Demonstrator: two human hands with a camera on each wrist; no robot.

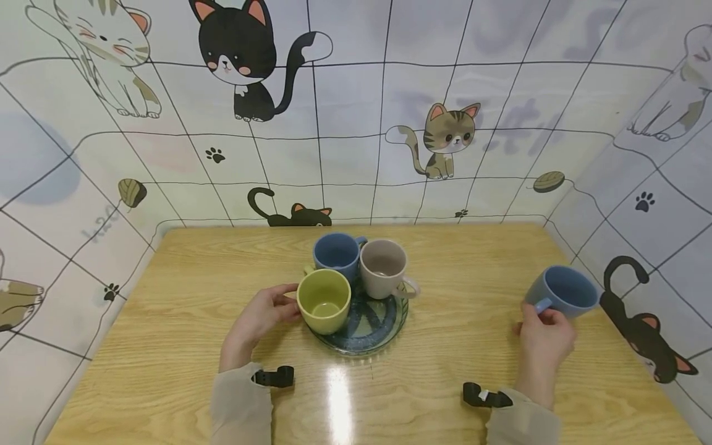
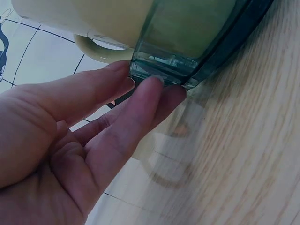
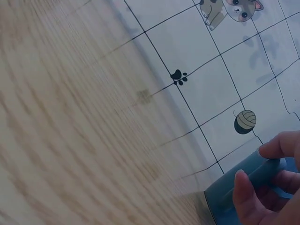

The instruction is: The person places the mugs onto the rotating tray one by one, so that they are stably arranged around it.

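A glass plate (image 1: 361, 340) with a blue-green pattern holds three mugs: a yellow mug (image 1: 324, 303) at its front left, a blue mug (image 1: 337, 253) behind, and a pinkish-beige mug (image 1: 384, 269) at the right. My left hand (image 1: 267, 318) is at the plate's left side, beside the yellow mug. In the left wrist view, its fingertips pinch the plate's clear rim (image 2: 161, 68). Far to the right, my right hand (image 1: 547, 337) grips the handle (image 1: 543, 305) of a second blue mug (image 1: 570, 290). Whether that mug touches the table cannot be told.
The light wooden table (image 1: 456, 334) meets a white cloth backdrop (image 1: 356, 161) printed with cats and grid lines at the back and both sides. The held blue mug is close to the right-hand cloth. Black straps (image 1: 275, 376) circle both wrists.
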